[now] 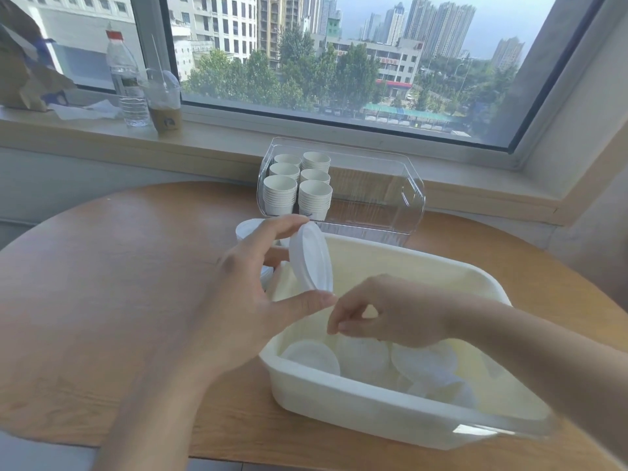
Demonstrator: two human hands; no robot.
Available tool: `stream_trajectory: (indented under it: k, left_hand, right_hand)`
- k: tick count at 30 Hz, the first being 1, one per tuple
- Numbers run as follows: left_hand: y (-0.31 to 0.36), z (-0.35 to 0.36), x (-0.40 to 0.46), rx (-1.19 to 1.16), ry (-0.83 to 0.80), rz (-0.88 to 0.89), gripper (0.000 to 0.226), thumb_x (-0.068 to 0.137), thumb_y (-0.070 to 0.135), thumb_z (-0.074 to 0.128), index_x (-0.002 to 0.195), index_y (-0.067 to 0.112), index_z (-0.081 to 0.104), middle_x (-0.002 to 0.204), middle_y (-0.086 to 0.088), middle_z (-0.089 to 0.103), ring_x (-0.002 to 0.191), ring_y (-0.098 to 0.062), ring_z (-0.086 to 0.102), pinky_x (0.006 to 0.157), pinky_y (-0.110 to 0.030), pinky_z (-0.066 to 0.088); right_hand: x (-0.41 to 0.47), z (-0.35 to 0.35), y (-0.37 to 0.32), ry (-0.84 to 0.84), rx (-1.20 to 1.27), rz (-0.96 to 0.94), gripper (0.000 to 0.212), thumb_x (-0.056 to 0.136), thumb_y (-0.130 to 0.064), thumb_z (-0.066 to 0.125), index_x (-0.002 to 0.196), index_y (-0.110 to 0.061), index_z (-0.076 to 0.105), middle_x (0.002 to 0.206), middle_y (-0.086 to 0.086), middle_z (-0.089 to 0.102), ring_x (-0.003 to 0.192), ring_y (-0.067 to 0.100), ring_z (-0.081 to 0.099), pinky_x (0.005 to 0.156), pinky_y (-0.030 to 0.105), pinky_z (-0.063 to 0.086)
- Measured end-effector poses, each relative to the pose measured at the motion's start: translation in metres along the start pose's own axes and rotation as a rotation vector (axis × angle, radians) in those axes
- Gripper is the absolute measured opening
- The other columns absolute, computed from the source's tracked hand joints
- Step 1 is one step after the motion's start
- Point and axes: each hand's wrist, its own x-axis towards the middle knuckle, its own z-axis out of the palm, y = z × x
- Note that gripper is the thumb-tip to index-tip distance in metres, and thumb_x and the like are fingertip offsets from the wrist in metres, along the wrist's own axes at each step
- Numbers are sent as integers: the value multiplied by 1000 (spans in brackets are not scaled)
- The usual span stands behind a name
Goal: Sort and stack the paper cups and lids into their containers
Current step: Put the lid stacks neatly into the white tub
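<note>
Taking the white tub [384, 407] as the landmark and reading from left to right: far to its upper left, on the window sill, a bag [23, 62], a bottle [124, 79] and an iced drink [164, 103] are standing. At the tub's left edge, a small stack of lids [311, 258] is being held on edge by the left hand [248, 294], the fingers [282, 226] being curled over the top rim and the thumb pressed under the bottom rim. Just behind that hand, more stacked lids [246, 229] are resting on the worktop [102, 266]. Behind the tub, a clear bin [401, 195] is holding six stacks of cups [295, 188] in its left half. Inside the tub, at the near end, loose lids [367, 358] are lying overlapped. Above them the right hand [390, 314] is being lowered, its fingers [334, 322] pinched together; whether a thin lid is already being grasped between them cannot be told, as the area is blurred.

Risks from here, as judged: the held stack is being gripped only by its rims, so lids could be fanned out or dropped if pressure is eased. Two nested lids could be lifted as one, since they are translucent and overlapping. A new lid could be seated crookedly on the tilted stack.
</note>
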Motion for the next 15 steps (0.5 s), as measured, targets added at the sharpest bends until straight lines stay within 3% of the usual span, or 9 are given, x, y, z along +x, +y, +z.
stream_trajectory:
  k: [2, 4, 6, 10, 12, 15]
  left_hand:
    - [1, 0, 0, 10, -3, 6, 85, 59, 64, 91, 135, 51, 56, 125, 36, 64, 115, 10, 63, 86, -12, 45]
    - [2, 1, 0, 10, 7, 4, 86, 59, 67, 94, 135, 53, 56, 126, 38, 63, 114, 9, 64, 89, -23, 49]
    - [3, 2, 1, -1, 28, -2, 85, 58, 69, 88, 135, 52, 56, 128, 35, 64, 112, 6, 66, 88, -28, 52]
    - [7, 6, 0, -12, 77, 9, 87, 57, 75, 86, 135, 49, 57, 124, 34, 66, 107, 5, 68, 85, -27, 52]
    - [9, 10, 0, -14, 79, 16, 88, 55, 73, 90, 134, 47, 58, 123, 37, 64, 104, 8, 67, 81, -15, 49]
    - [10, 14, 1, -30, 45, 18, 82, 55, 63, 83, 131, 49, 57, 127, 40, 60, 107, 11, 64, 83, -2, 42]
  right_hand:
    - [2, 10, -1, -136, -118, 12, 24, 106, -35, 55, 120, -40, 74, 97, -24, 67, 88, -14, 57, 81, 5, 39]
    - [4, 18, -2, -244, -188, 33, 29, 108, -38, 50, 127, -44, 70, 114, -20, 68, 105, -3, 57, 93, 17, 41]
    - [6, 21, -2, -273, -205, 34, 31, 109, -36, 48, 130, -41, 69, 120, -16, 69, 110, 6, 57, 93, 22, 42]
    - [6, 17, -2, -68, -190, 23, 21, 104, -35, 60, 116, -35, 77, 105, -18, 74, 99, 3, 61, 92, 21, 44]
    - [3, 10, 1, 99, -194, 12, 11, 98, -33, 69, 102, -32, 79, 91, -20, 73, 91, 1, 65, 91, 19, 43]
    - [-5, -5, 5, 303, -199, 14, 7, 93, -28, 74, 92, -33, 78, 88, -17, 74, 84, 2, 68, 78, 16, 43]
